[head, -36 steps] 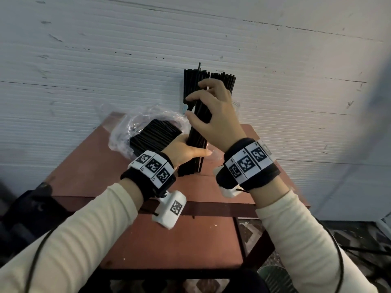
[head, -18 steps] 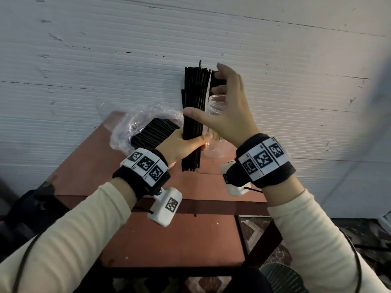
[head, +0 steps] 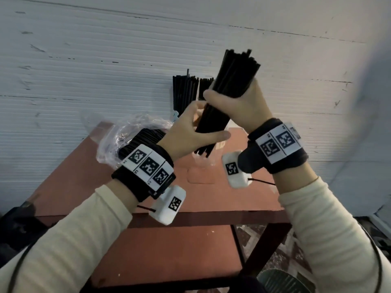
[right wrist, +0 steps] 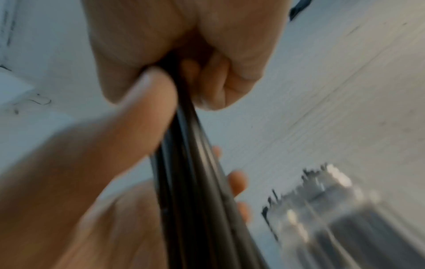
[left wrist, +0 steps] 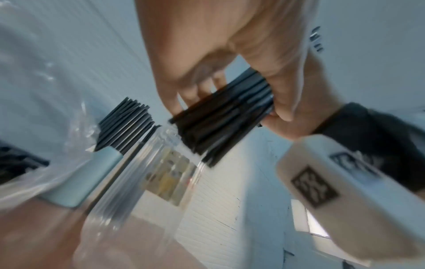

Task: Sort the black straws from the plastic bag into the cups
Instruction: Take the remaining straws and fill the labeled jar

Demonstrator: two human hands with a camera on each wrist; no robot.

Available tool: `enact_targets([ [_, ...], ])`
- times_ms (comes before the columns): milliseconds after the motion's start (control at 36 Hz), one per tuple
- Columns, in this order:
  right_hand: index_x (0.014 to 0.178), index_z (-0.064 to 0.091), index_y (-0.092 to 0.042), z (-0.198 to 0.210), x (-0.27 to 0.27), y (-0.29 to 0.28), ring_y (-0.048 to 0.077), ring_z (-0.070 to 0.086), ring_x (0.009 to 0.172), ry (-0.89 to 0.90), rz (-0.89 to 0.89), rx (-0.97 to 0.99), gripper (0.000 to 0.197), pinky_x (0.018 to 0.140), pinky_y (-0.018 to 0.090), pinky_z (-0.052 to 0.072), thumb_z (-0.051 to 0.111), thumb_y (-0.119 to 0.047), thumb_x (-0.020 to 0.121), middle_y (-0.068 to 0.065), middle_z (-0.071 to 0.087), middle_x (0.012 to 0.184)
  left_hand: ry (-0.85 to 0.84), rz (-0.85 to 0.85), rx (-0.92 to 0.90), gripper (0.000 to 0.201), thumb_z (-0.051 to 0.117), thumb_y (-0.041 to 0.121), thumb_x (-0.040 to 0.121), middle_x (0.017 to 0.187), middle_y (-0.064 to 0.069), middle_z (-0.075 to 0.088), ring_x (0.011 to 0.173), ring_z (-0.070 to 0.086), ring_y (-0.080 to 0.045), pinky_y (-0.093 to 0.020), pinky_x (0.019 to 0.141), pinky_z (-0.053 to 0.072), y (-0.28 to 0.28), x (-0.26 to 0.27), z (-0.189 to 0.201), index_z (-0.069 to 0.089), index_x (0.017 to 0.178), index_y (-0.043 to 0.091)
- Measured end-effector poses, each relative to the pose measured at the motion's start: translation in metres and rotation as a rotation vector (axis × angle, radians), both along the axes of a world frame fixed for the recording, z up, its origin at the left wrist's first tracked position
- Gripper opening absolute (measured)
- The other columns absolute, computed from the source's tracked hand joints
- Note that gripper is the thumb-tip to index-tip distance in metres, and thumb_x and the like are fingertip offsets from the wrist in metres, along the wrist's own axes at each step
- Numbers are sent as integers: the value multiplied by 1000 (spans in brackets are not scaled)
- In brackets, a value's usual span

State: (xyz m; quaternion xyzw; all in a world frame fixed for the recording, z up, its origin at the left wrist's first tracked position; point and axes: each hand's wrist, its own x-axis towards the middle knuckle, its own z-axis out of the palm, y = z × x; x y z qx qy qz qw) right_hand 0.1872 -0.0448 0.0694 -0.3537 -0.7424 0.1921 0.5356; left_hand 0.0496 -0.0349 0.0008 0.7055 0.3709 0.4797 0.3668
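A thick bundle of black straws [head: 230, 81] is held above the table, tilted with its top toward the upper right. My right hand [head: 231, 97] grips its middle and my left hand [head: 208, 124] holds its lower part, thumb stretched across the front. The bundle's lower ends hang just above a clear cup [head: 202, 163]. Behind it, more black straws [head: 184, 92] stand upright in cups by the wall. The left wrist view shows my fingers [left wrist: 174, 98] round the bundle [left wrist: 218, 125] over the clear cup [left wrist: 161, 174]. The right wrist view is blurred, my fist closed on the straws [right wrist: 190, 163].
A crumpled clear plastic bag [head: 118, 136] with many black straws [head: 148, 136] lies on the red-brown table [head: 211, 199] at the left. A white ribbed wall [head: 105, 70] stands right behind the table. A lower shelf [head: 169, 250] shows beneath the front edge.
My right hand has moved from the tops of the straws to gripping the bundle. The bundle has risen and tipped to the right, away from the standing straws.
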Motion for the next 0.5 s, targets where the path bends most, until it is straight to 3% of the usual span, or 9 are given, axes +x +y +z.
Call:
enact_targets([
  [56, 78, 56, 16, 19, 7, 7, 19, 58, 65, 142, -71, 43, 27, 62, 39, 53, 68, -9, 78, 22, 57, 72, -42, 171, 151, 82, 88, 32, 68, 132, 2, 49, 120, 48, -4, -14, 94, 37, 8, 5, 4, 36, 131, 34],
  [83, 75, 55, 13, 28, 10, 11, 18, 56, 64, 201, -105, 60, 26, 60, 36, 52, 67, -10, 77, 17, 54, 70, -50, 218, 177, 90, 88, 33, 67, 137, 3, 42, 124, 41, -3, -13, 96, 32, 13, 7, 5, 30, 135, 36],
  [167, 66, 49, -7, 48, 15, 27, 14, 50, 59, 304, -197, 84, 21, 56, 29, 46, 67, -14, 75, 6, 48, 65, -21, 169, 27, 115, 90, 31, 65, 157, -1, 20, 139, 22, -8, -27, 111, 23, 31, 11, 9, 12, 151, 29],
  [222, 64, 44, -11, 55, 16, 41, 14, 47, 57, 290, -231, 88, 24, 53, 29, 42, 66, -16, 73, 5, 45, 62, 45, 111, -65, 120, 87, 25, 69, 162, -2, 9, 146, 15, -14, -31, 115, 20, 42, 13, 9, 3, 154, 23],
  [278, 67, 47, -10, 55, 17, 55, 14, 47, 57, 227, -262, 56, 21, 53, 28, 42, 66, -18, 72, 6, 45, 64, 104, 102, -107, 118, 87, 24, 70, 161, -2, 15, 146, 21, -18, -37, 117, 26, 52, 13, 6, 5, 155, 22],
  [361, 68, 48, -11, 44, 18, 76, 12, 47, 55, 102, -290, -19, 21, 51, 24, 41, 67, -19, 73, 3, 45, 62, 181, 157, -87, 99, 84, 28, 72, 147, 9, 37, 130, 40, -9, -25, 102, 35, 61, 10, -1, 24, 151, 22],
  [444, 61, 44, -15, 28, 16, 90, 9, 45, 48, -58, -312, -114, 30, 46, 20, 39, 70, -23, 75, -4, 45, 56, 178, 190, -41, 88, 83, 29, 74, 130, 12, 44, 116, 39, -1, -22, 94, 32, 65, 5, -9, 34, 146, 23],
  [500, 57, 43, -17, 18, 16, 99, 8, 42, 42, -134, -318, -206, 36, 44, 22, 36, 72, -27, 76, -6, 44, 51, 195, 198, -9, 87, 83, 30, 74, 137, 9, 46, 119, 39, -3, -24, 98, 31, 66, 4, -12, 34, 146, 24],
])
